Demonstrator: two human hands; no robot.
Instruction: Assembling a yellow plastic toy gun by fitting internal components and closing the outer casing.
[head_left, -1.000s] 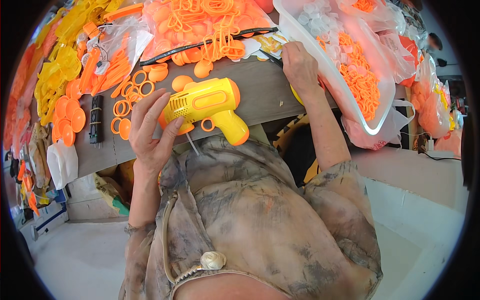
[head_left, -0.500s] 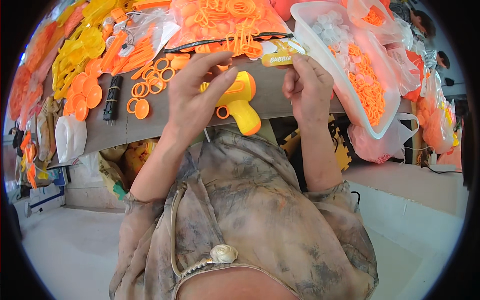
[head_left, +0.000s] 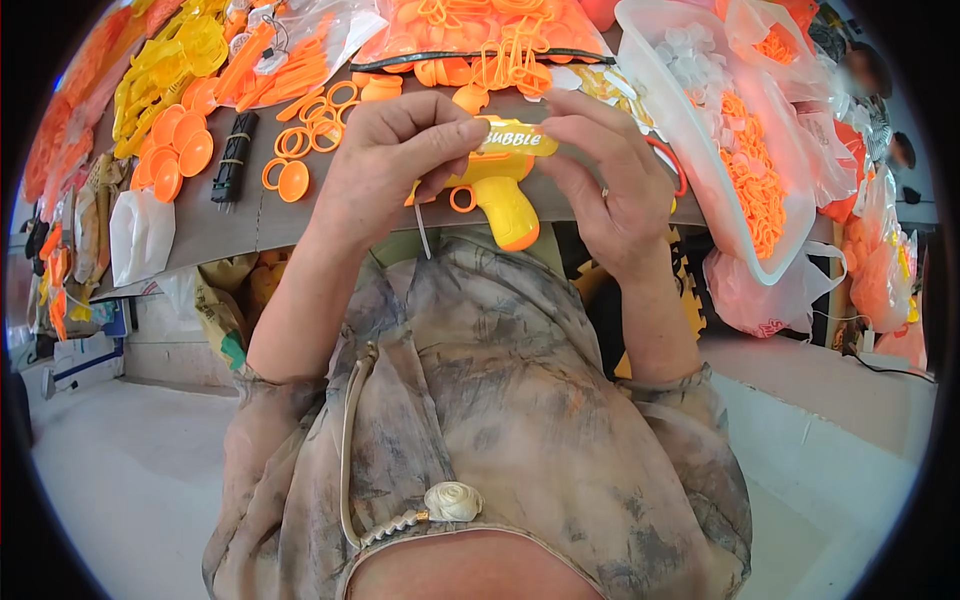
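A small yellow label with white lettering is pinched at its left end between the thumb and forefinger of my left hand. At the label's other end is my right hand, thumb and fingers spread apart; whether a fingertip touches the label I cannot tell. Just below it, a yellow and orange toy bubble gun lies on the grey table, its handle over the near edge. My left hand and the label cover part of the gun's body. More labels lie beyond my right hand.
A white bin on the right holds small orange links and clear caps. Orange rings, orange cups and a dark bundle of wires lie on the left. A bag of orange parts stands at the back.
My left hand has come right and taken the label's left end. The right hand, which held the label, has opened its fingers, and the label has moved left, over the gun.
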